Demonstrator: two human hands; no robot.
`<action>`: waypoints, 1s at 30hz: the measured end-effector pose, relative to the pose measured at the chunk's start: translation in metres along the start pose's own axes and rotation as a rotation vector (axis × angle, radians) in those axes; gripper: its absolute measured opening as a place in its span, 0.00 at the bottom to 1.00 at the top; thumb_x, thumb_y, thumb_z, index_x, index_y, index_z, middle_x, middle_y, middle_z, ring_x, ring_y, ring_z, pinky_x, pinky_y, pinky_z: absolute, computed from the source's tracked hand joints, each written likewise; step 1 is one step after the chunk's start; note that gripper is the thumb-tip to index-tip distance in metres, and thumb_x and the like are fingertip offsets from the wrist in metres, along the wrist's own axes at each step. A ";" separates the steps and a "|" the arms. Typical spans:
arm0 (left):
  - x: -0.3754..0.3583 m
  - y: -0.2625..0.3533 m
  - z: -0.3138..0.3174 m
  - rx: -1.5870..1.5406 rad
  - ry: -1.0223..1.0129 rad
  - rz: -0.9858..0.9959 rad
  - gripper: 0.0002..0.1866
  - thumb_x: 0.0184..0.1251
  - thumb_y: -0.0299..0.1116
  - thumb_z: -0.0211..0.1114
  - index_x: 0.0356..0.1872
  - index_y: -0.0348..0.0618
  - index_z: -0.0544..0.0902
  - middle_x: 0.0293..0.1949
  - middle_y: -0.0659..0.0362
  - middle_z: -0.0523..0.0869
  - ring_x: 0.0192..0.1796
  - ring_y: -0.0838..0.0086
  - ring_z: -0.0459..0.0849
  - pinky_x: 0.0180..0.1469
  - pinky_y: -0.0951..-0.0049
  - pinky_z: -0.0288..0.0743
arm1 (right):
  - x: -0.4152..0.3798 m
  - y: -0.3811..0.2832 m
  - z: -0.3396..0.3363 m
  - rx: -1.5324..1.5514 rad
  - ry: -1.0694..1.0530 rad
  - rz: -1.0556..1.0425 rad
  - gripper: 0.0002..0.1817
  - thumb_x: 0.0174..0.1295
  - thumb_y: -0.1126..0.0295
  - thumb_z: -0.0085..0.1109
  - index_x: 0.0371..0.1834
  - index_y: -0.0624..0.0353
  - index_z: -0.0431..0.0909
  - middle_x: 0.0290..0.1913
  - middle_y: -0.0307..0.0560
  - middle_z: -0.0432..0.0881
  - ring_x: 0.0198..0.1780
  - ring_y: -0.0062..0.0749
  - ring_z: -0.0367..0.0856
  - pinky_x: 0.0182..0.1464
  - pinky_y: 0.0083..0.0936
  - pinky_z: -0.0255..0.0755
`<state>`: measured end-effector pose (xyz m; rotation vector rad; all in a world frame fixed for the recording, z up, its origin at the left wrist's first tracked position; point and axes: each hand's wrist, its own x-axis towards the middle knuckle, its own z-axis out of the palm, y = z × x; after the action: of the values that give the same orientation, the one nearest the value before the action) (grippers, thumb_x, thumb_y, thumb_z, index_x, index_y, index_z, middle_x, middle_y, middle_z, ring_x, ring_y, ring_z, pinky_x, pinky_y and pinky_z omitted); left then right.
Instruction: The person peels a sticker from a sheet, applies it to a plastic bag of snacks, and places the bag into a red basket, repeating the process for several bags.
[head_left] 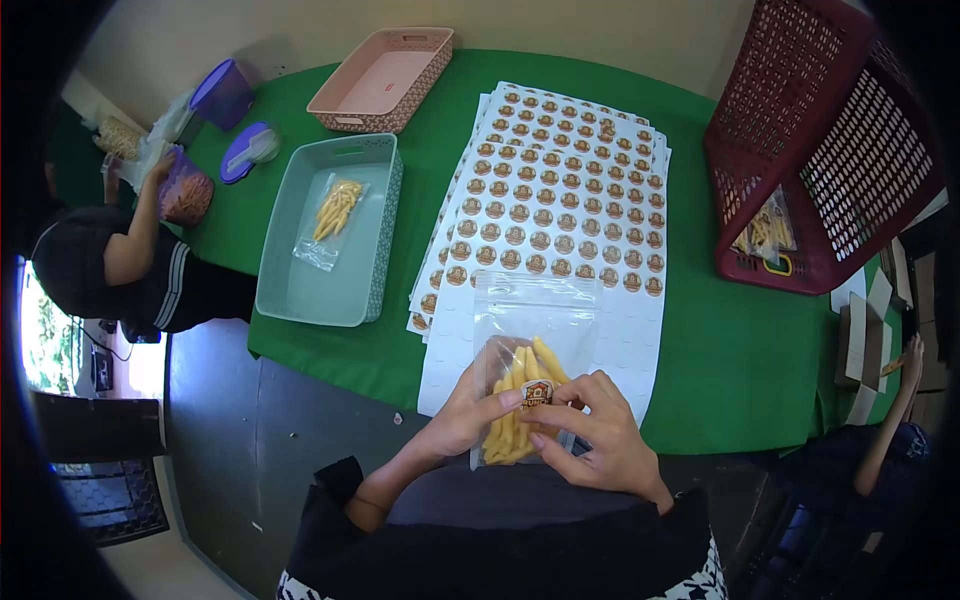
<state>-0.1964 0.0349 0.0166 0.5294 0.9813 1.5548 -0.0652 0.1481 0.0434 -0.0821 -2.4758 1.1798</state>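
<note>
The left hand (462,418) grips a clear zip-top pouch (540,312) of yellow stick-shaped snacks (505,440), its thumb on the front face and its other fingers behind. The pouch is upright at the table's near edge, overlapping the lower part of the top sticker sheet (560,215). The right hand's fingers (598,394) are bent close together at the round logo sticker (537,393) on the pouch's front; whether they pinch its edge or only press it, I cannot tell.

More sticker sheets lie stacked beneath on the green-covered table (735,385). Left of them, a mint-green basket (300,295) holds another snack pouch (319,250), with a pink basket (385,75) behind. To the right, a maroon perforated basket (765,110) rests tipped, with filled pouches (768,230) inside. One person (100,265) works at the far left, touching a tub (187,195); another person's hand (912,362) is at far right.
</note>
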 end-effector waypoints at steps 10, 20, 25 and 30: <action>-0.006 0.010 0.008 0.165 0.085 0.027 0.22 0.59 0.30 0.55 0.52 0.36 0.60 0.44 0.55 0.71 0.49 0.76 0.70 0.52 0.74 0.64 | -0.002 0.007 0.022 0.248 0.378 0.240 0.33 0.42 0.67 0.66 0.51 0.66 0.61 0.28 0.40 0.66 0.26 0.19 0.61 0.25 0.15 0.56; 0.017 -0.002 0.003 0.395 0.046 0.040 0.18 0.59 0.33 0.57 0.47 0.36 0.64 0.45 0.54 0.73 0.51 0.75 0.70 0.53 0.74 0.63 | -0.001 0.033 0.010 0.514 0.004 0.492 0.21 0.56 0.60 0.54 0.43 0.67 0.65 0.26 0.48 0.78 0.27 0.22 0.76 0.28 0.19 0.70; 0.024 0.001 0.000 0.435 0.082 0.026 0.17 0.57 0.29 0.57 0.47 0.35 0.66 0.45 0.53 0.73 0.52 0.73 0.70 0.55 0.73 0.62 | 0.001 0.041 0.020 0.385 0.097 0.443 0.21 0.58 0.60 0.51 0.46 0.65 0.61 0.26 0.55 0.78 0.29 0.37 0.80 0.28 0.26 0.72; 0.035 -0.009 -0.011 0.439 0.104 0.072 0.17 0.57 0.27 0.57 0.47 0.35 0.65 0.43 0.53 0.73 0.50 0.73 0.72 0.53 0.73 0.64 | 0.007 0.052 0.024 0.397 0.087 0.455 0.22 0.59 0.59 0.48 0.48 0.65 0.61 0.28 0.55 0.77 0.30 0.36 0.80 0.29 0.26 0.72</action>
<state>-0.2079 0.0645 -0.0036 0.8004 1.4101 1.4425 -0.0865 0.1651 -0.0071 -0.5938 -2.1590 1.7878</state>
